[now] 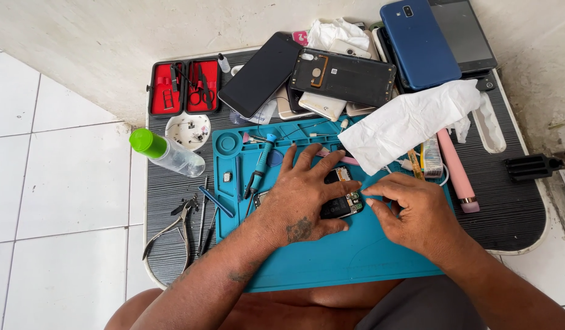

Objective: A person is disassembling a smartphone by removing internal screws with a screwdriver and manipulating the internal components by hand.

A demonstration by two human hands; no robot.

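Note:
An opened phone [342,201] with its circuit board exposed lies on a blue repair mat [349,260]. My left hand [304,195] rests flat over the phone and pins it down, fingers spread. My right hand [410,211] sits just to the right, its thumb and forefinger pinched at the phone's right edge; whether they hold a small part is hidden. A blue screwdriver [260,164] lies on the mat left of my left hand.
A low ribbed black table [514,211] carries the mat. Behind it lie several phones, a blue phone [419,43], a black back cover [343,78], white tissue [410,122], a red tool case [184,87], a green-capped bottle [166,153], pliers [175,229] and a pink stick [456,171].

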